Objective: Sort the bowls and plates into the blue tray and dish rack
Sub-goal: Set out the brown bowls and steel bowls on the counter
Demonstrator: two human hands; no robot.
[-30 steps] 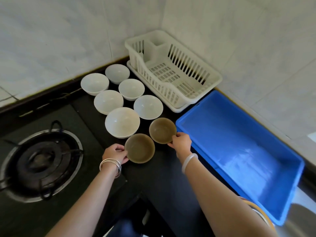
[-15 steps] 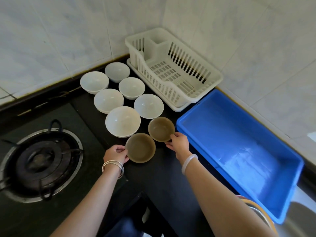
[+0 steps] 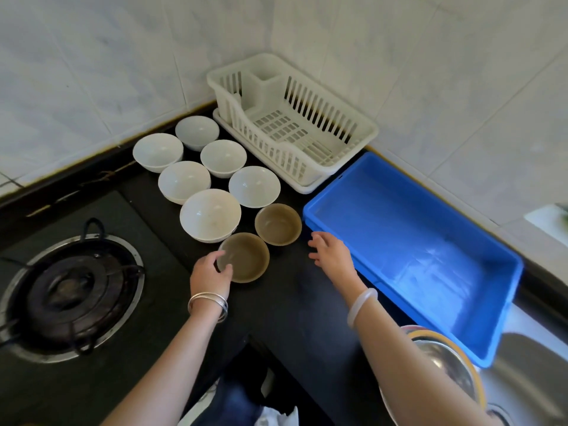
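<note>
While your left hand [image 3: 210, 273] curls round the near-left rim of the nearer brown bowl [image 3: 250, 258] and grips it, your right hand [image 3: 330, 252] hovers with fingers spread, holding nothing, between the farther brown bowl [image 3: 278, 224] and the blue tray [image 3: 415, 241]. Both brown bowls are round, dull olive-brown and upright on the black surface [image 3: 292, 302]. Six white bowls [image 3: 210, 214] cluster just behind them, beside the white dish rack [image 3: 295, 130].
</note>
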